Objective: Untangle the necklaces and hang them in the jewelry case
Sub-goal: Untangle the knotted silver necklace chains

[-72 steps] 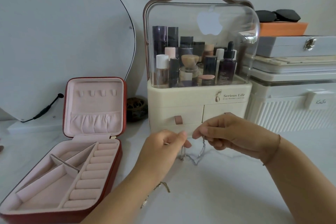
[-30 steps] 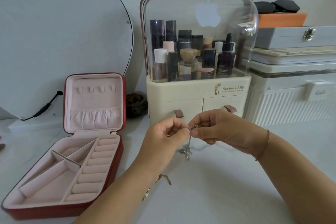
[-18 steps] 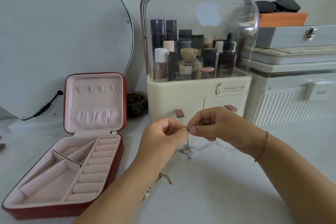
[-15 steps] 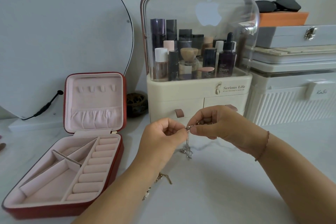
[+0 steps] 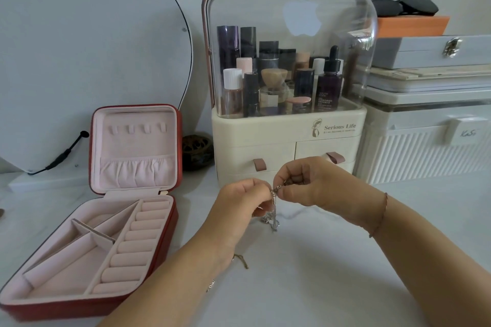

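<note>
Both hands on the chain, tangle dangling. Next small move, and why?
Left hand and right hand pinch the necklaces nearly together, with the clump dangling tangled; the jewelry case holds none. I'd probably ease the hands apart slightly to loosen the knot.

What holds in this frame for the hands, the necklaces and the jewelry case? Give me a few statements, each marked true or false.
1. Both the left hand and the right hand pinch the necklaces, which dangle in a clump between them. True.
2. The jewelry case is closed. False: it lies open, with its lid standing upright.
3. A necklace hangs from the hooks in the lid. False: the hooks are bare.
4. The cosmetics organizer stands behind the hands. True.
5. The jewelry case lies to the right of the hands. False: it lies to their left.
</note>
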`<state>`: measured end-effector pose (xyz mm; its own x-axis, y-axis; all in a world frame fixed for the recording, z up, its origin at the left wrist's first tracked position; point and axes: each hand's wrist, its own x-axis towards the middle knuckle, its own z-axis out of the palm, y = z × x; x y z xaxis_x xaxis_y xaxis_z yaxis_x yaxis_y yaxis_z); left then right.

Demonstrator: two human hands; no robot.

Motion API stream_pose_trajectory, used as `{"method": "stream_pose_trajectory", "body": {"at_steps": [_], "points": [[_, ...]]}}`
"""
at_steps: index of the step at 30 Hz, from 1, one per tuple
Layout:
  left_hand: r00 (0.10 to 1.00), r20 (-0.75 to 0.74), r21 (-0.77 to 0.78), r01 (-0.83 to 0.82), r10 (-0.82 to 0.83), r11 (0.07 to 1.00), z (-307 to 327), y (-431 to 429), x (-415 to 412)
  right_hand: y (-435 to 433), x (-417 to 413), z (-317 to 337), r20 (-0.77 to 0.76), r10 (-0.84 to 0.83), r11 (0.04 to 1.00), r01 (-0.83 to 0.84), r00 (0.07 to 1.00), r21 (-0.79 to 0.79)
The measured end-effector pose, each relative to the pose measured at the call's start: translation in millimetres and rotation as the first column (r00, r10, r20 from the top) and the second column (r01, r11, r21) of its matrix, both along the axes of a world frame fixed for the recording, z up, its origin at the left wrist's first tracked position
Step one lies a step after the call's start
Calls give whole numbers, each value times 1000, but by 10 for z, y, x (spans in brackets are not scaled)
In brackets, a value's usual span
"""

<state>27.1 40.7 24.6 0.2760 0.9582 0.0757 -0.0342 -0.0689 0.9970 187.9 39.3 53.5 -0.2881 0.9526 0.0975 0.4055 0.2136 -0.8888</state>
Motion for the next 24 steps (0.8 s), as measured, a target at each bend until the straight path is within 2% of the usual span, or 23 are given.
{"method": "stream_pose_trajectory", "body": {"at_steps": [5, 9, 13, 16, 21, 24], "points": [[995, -51, -5, 83, -83, 997, -1, 9, -3, -13, -6, 8, -89, 48, 998, -50, 995, -26], [992, -122, 72, 31, -22, 997, 0, 2, -35, -4, -27, -16, -116, 76, 992, -88, 990, -95], [996, -84, 85, 9, -2, 996, 5, -8, -43, -1, -14, -17, -10, 75, 990, -76, 997, -117], [997, -52, 57, 53, -50, 997, 2, -13, -29, 18, 0, -18, 77, -25, 998, 30, 997, -64], [999, -12, 8, 37, -37, 999, -17, -2, -39, 13, 39, 45, -140, -70, 997, 64, 988, -45], [1000, -10, 59, 9, -8, 998, -16, 10, -58, -4, 45, 54, -176, -23, 998, 14, 984, -56]]}}
